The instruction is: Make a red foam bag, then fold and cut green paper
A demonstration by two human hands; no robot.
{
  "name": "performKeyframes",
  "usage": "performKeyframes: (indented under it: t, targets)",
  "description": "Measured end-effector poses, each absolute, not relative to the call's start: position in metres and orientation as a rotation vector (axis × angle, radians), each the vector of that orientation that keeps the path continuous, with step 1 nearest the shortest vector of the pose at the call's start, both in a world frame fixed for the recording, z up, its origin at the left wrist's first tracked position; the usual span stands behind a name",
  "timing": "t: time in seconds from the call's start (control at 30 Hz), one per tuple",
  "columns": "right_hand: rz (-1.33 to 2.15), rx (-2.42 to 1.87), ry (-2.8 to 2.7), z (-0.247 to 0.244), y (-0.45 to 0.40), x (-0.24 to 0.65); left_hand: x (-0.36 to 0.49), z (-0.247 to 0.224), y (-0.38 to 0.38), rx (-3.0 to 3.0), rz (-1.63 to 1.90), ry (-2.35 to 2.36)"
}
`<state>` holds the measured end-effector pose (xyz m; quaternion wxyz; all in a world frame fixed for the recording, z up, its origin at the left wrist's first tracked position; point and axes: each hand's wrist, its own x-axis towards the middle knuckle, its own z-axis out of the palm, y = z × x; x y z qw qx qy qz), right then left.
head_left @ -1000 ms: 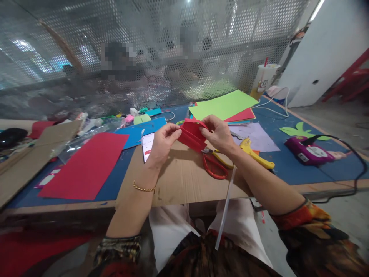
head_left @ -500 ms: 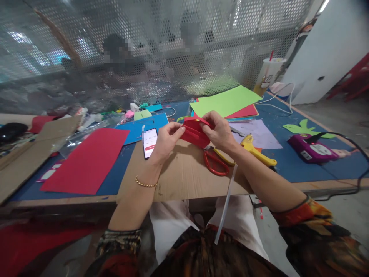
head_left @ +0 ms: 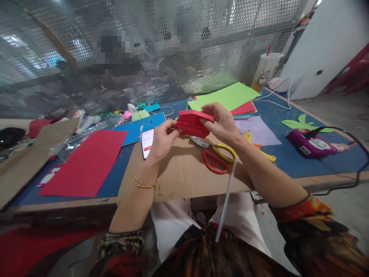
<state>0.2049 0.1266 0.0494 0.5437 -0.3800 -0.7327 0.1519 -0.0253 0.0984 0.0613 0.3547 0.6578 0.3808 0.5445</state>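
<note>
Between my two hands, above the cardboard sheet (head_left: 178, 175), is a folded red foam or paper piece (head_left: 191, 125) with several layers. My left hand (head_left: 165, 140) pinches its left end between thumb and fingers. At its right end my right hand (head_left: 221, 123) grips it, thumb on the near face and fingers behind the upper edge. Scissors (head_left: 215, 161) with one red and one yellow handle lie on the cardboard below the piece. A yellow-handled glue gun or similar tool (head_left: 269, 157) is partly hidden behind my right forearm. A clear glue stick (head_left: 226, 204) juts over the table's front edge.
On the left lie a red sheet (head_left: 86, 165), a blue sheet (head_left: 138, 129) and a lit phone (head_left: 147, 142). Green sheets (head_left: 227, 97) are stacked at the back. To the right are a lilac sheet (head_left: 259, 130), a purple device with a black cable (head_left: 313, 144) and a drink cup (head_left: 265, 71).
The red piece has turned so its long folded face shows more toward me, and it looks flatter. Both hands keep hold of it. The camera view has shifted slightly.
</note>
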Motion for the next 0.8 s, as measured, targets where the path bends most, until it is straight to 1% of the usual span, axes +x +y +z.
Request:
performKeyframes:
  t: [0.07, 0.13, 0.2, 0.27, 0.47, 0.67, 0.8]
  targets:
    - [0.244, -0.873, -1.764, 0.055, 0.125, 0.211, -0.028, 0.06, 0.103, 1.712, 1.55, 1.027]
    - [0.026, -0.84, -1.759, 0.059, 0.12, 0.214, -0.031, 0.057, 0.107, 1.683, 1.669, 1.077]
    - [-0.18, -0.781, -1.757, 0.06, 0.114, 0.212, -0.034, 0.054, 0.111, 1.644, 1.719, 1.115]
    - [-0.307, -0.72, -1.803, 0.058, 0.107, 0.205, -0.034, 0.051, 0.112, 1.634, 1.717, 1.13]
    - [-0.402, -0.66, -1.944, 0.05, 0.099, 0.19, -0.022, 0.046, 0.099, 1.776, 1.674, 1.153]
    - [-0.44, -0.688, -1.91, 0.047, 0.099, 0.19, -0.013, 0.048, 0.089, 1.949, 1.803, 1.132]
    - [-0.565, -0.648, -1.891, 0.05, 0.095, 0.188, -0.011, 0.048, 0.089, 1.977, 1.879, 1.076]
